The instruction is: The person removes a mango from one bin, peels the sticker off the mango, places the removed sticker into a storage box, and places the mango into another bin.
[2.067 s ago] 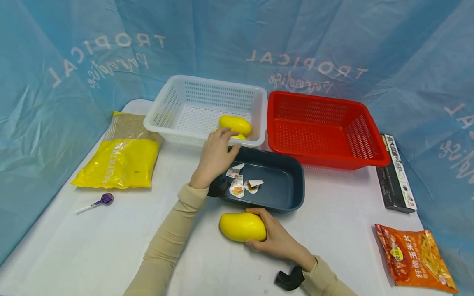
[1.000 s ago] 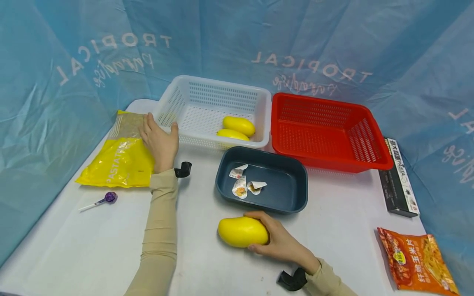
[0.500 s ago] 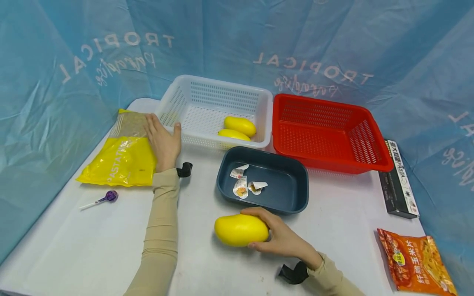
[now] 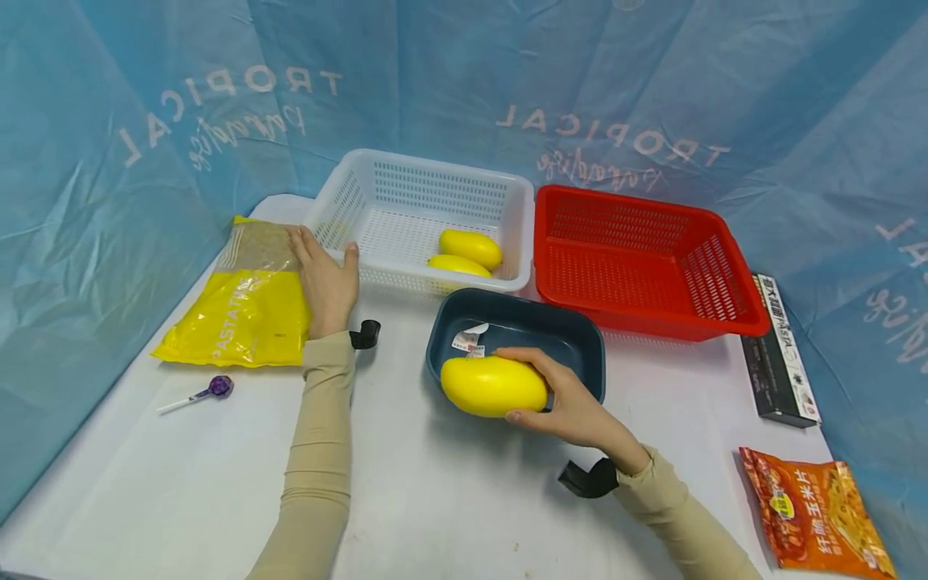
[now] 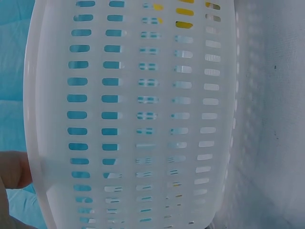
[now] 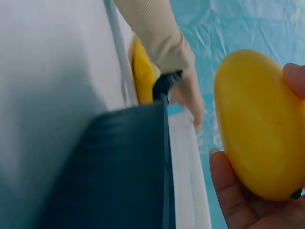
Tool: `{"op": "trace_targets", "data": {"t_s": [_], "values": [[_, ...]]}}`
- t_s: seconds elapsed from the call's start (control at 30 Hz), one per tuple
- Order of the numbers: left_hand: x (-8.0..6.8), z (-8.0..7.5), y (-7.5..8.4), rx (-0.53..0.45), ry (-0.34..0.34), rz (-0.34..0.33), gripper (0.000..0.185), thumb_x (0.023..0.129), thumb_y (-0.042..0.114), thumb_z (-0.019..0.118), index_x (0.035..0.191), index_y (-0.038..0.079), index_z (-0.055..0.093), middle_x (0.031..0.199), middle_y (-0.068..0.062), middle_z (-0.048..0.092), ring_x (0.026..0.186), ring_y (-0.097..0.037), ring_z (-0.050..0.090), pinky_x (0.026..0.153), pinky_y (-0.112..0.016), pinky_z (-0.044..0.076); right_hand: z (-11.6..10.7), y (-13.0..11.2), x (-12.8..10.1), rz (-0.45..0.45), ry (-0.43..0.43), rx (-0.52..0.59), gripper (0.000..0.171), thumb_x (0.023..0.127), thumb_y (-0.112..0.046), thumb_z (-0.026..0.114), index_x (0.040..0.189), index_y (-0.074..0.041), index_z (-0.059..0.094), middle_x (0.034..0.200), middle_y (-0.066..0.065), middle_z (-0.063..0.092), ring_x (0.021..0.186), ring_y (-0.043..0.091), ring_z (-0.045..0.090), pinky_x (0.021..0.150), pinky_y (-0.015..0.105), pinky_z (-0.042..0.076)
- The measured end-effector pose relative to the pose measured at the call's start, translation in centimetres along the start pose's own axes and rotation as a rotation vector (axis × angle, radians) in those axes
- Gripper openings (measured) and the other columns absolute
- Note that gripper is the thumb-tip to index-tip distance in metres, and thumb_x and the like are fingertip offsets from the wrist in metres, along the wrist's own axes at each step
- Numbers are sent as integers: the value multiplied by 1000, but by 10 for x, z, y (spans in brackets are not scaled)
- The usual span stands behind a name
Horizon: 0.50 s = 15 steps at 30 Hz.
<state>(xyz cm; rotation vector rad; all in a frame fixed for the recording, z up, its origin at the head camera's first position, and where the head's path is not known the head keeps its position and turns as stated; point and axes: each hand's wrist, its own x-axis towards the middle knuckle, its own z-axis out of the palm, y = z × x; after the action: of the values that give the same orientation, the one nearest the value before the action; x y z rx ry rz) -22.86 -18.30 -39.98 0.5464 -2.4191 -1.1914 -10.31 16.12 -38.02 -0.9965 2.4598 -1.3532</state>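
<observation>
My right hand (image 4: 573, 403) grips a plump yellow mango (image 4: 493, 387), raised over the front left part of a dark blue rectangular tub (image 4: 590, 362). The right wrist view shows the mango (image 6: 259, 129) between thumb and fingers, above the level of the tub's wall (image 6: 128, 162). My left hand (image 4: 329, 282) rests at the front left corner of a white perforated basket (image 4: 435, 173), fingers extended, beside a yellow pasta bag (image 4: 239, 314). In the left wrist view a fingertip (image 5: 16, 169) meets the basket's rim. Two yellow mangoes (image 4: 471, 247) lie inside that basket.
A red perforated basket (image 4: 616, 266) stands right of the white one. Paper labels (image 4: 467, 338) lie in the tub, partly hidden by the mango. Further out are a lollipop (image 4: 217, 387), a black pasta box (image 4: 779, 350) and an orange snack bag (image 4: 815, 511).
My left hand has left the mangoes in the white basket and gone to its left front corner. My right hand has lifted the mango off the table and carried it forward over the tub.
</observation>
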Motion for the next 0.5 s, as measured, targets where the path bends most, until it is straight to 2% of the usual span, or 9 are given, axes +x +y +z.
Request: {"op": "trace_targets", "data": {"t_s": [0.17, 0.4, 0.5], "values": [[-1, 0, 1, -19, 1, -5, 82, 98, 36, 49, 155, 0, 2, 163, -14, -11, 148, -33, 21, 122, -40, 20, -16, 2, 17, 18, 40, 3, 69, 82, -14, 75, 142, -17, 42, 142, 4, 50, 115, 19, 50, 97, 33, 47], [-1, 1, 0, -20, -2, -18, 82, 99, 36, 49, 155, 1, 1, 163, -12, -12, 144, -34, 30, 119, -41, 26, -36, 10, 42, 82, 89, 24, 69, 84, -12, 74, 144, -17, 40, 143, 7, 47, 113, 24, 50, 95, 39, 47], [0, 1, 0, -18, -1, -16, 82, 99, 36, 50, 155, 1, 1, 163, -12, -12, 141, -35, 35, 118, -41, 29, -45, 12, 53, 113, 103, 53, 68, 85, -11, 73, 144, -16, 39, 141, 9, 45, 114, 26, 49, 95, 38, 47]]}}
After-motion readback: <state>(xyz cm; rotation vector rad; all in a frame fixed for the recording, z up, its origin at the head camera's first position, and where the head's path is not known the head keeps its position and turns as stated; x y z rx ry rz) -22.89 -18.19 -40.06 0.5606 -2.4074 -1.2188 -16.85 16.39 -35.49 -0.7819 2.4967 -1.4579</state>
